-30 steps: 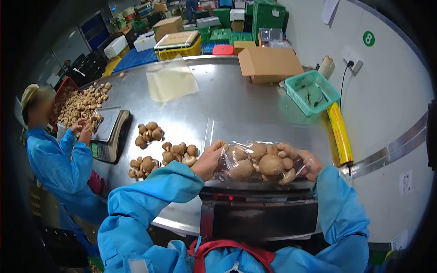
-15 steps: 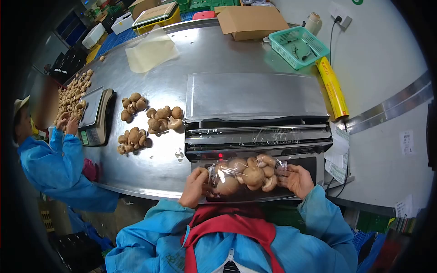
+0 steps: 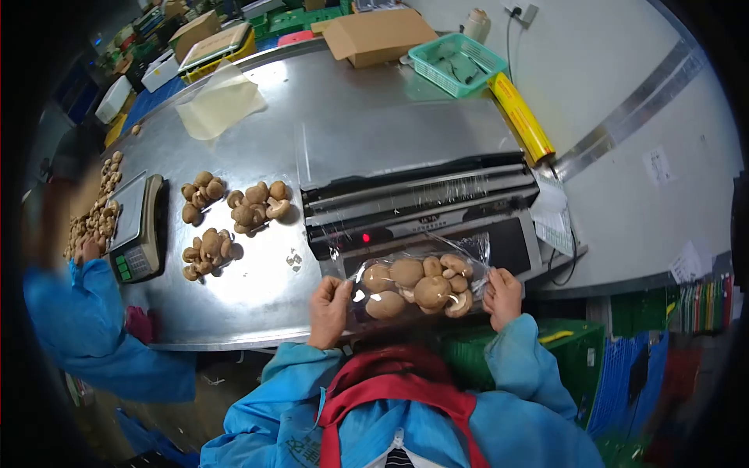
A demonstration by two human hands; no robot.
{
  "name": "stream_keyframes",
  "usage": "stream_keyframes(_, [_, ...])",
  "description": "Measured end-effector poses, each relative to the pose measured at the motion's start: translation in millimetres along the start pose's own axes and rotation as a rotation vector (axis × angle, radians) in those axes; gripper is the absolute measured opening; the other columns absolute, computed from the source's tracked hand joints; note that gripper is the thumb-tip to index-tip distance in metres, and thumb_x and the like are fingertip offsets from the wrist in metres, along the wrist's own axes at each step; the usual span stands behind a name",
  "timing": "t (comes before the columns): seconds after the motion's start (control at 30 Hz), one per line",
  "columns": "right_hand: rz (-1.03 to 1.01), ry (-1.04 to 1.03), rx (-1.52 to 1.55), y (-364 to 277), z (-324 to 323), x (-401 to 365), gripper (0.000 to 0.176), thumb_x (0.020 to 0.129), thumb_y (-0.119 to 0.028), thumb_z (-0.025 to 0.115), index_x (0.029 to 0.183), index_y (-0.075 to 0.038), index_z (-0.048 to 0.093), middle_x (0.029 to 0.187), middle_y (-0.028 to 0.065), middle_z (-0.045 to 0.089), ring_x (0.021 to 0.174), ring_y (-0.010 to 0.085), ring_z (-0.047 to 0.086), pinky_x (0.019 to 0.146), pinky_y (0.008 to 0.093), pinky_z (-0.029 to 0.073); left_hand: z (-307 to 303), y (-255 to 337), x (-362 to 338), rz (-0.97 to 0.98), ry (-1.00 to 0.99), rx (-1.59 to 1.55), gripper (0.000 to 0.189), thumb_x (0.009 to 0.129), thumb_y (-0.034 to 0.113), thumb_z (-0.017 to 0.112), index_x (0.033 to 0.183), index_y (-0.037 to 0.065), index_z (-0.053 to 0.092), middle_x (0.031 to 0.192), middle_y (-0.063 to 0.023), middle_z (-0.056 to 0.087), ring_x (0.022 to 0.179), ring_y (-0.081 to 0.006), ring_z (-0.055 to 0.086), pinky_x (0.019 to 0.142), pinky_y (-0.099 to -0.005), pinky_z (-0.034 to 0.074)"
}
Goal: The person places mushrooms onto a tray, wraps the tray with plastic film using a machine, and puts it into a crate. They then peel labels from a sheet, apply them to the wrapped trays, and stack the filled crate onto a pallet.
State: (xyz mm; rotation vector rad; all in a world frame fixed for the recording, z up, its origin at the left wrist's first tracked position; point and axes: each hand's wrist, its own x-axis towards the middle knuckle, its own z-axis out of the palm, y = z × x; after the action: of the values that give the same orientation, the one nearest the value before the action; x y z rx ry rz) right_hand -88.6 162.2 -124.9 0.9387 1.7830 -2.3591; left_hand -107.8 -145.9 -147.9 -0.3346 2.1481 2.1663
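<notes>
I hold a tray of brown mushrooms (image 3: 417, 287) covered in clear film, low in front of the wrapping machine (image 3: 421, 210). My left hand (image 3: 329, 308) grips its left end and my right hand (image 3: 503, 296) grips its right end, pulling the film taut. The pack rests over the machine's dark front plate (image 3: 511, 243). A sheet of film (image 3: 413, 193) is stretched across the machine's roller behind the pack.
Three mushroom piles (image 3: 234, 210) lie on the steel table (image 3: 257, 281) to my left. Beside them a scale (image 3: 136, 230) stands, where a person in a blue coat (image 3: 86, 327) handles loose mushrooms (image 3: 94, 214). A yellow film roll (image 3: 521, 117), green basket (image 3: 456, 62) and cardboard box (image 3: 378, 35) sit farther back.
The wrapped pack has come down from above the table to the machine's front plate near my body. My view has tilted downward; both hands stay on the pack's ends.
</notes>
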Motion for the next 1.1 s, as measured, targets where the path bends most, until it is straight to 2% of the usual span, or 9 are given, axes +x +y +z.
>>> stream_keyframes(0.17, [-0.041,0.238,-0.017,70.0,-25.9,-35.5,0.029,0.092,-0.021,0.05,0.066,-0.008,0.047,0.048,-0.004,0.035,0.036,0.0028,0.028,0.032,0.0213,0.017,-9.6,6.0,30.5,0.444,-0.119,0.575,0.018,0.083,0.012,0.062,0.075,0.0,0.05,0.058,-0.0146,0.053,0.047,-0.023,0.051,0.045,-0.0332,0.04])
stream_keyframes(0.27, [-0.522,0.49,-0.56,116.1,-15.4,1.7,0.02,0.088,-0.013,0.052,0.07,-0.005,0.055,0.057,0.001,0.05,0.053,0.0105,0.046,0.049,0.0276,0.038,9.9,-1.8,54.1,0.711,-0.203,0.932,0.016,0.084,0.018,0.057,0.081,0.005,0.049,0.067,-0.0176,0.059,0.061,-0.0364,0.058,0.049,-0.0449,0.044])
stream_keyframes(0.4, [-0.394,0.141,0.327,157.9,45.4,-11.7,0.014,0.084,-0.011,0.052,0.095,-0.006,0.058,0.093,0.0024,0.059,0.074,0.0129,0.055,0.063,0.0255,0.045,30.3,1.4,56.6,0.731,-0.269,1.058,0.014,0.085,0.018,0.054,0.082,0.006,0.048,0.068,-0.0167,0.059,0.062,-0.036,0.059,0.051,-0.0453,0.045])
stream_keyframes(0.43, [-0.121,-0.174,0.806,163.4,45.2,-21.7,0.016,0.083,-0.012,0.052,0.098,-0.007,0.055,0.095,0.0005,0.056,0.076,0.0122,0.054,0.066,0.0241,0.045,29.2,0.7,51.5,0.682,-0.337,1.028,0.013,0.084,0.017,0.055,0.084,0.006,0.049,0.071,-0.0176,0.059,0.062,-0.0366,0.058,0.051,-0.0436,0.046])
stream_keyframes(0.57, [-0.47,-0.383,0.166,152.3,78.8,-46.6,0.009,0.081,-0.021,0.052,0.082,-0.015,0.045,0.081,-0.0056,0.04,0.07,0.008,0.047,0.059,0.023,0.042,14.5,10.8,-5.8,-0.09,-0.43,0.098,0.017,0.087,0.017,0.059,0.09,0.001,0.057,0.082,-0.0064,0.064,0.071,-0.0167,0.062,0.062,-0.0276,0.049])
stream_keyframes(0.67, [-1.114,-0.573,1.386,158.6,120.5,-72.2,0.041,0.067,-0.021,0.068,0.101,-0.011,0.048,0.091,0.0017,0.046,0.083,0.0146,0.049,0.078,0.0286,0.041,-28.9,-29.1,-60.2,-0.406,-0.475,-0.541,0.015,0.09,0.017,0.054,0.092,0.003,0.057,0.09,-0.0064,0.063,0.08,-0.0179,0.062,0.072,-0.0317,0.052])
stream_keyframes(0.87, [0.978,-1.211,1.046,85.4,52.3,-172.9,0.048,0.077,-0.02,0.063,0.118,-0.002,0.045,0.1,0.0102,0.056,0.082,0.0222,0.058,0.073,0.036,0.047,-22.9,28.9,-125.7,-0.765,-1.113,-0.948,0.022,0.09,0.022,0.052,0.103,0.004,0.051,0.101,-0.0093,0.057,0.093,-0.021,0.055,0.082,-0.0349,0.047])
stream_keyframes(1.0, [0.061,-0.611,-0.777,20.0,59.6,-120.8,0.031,0.088,-0.016,0.054,0.114,0.001,0.051,0.115,0.0148,0.056,0.102,0.0225,0.058,0.09,0.0335,0.046,-39.3,38.8,-134.7,-0.758,-1.212,-0.882,0.03,0.09,0.025,0.052,0.11,0.004,0.047,0.11,-0.0107,0.052,0.101,-0.0218,0.05,0.087,-0.0353,0.043])
stream_keyframes(1.1, [-0.357,-0.915,-0.375,-65.9,101.9,-161.7,0.046,0.082,-0.015,0.062,0.123,-0.001,0.045,0.12,0.016,0.052,0.109,0.0253,0.053,0.092,0.0355,0.044,-46.2,41.0,-137.6,-0.764,-1.243,-0.851,0.037,0.09,0.027,0.053,0.116,0.004,0.043,0.116,-0.0118,0.048,0.107,-0.0224,0.046,0.091,-0.0356,0.04])
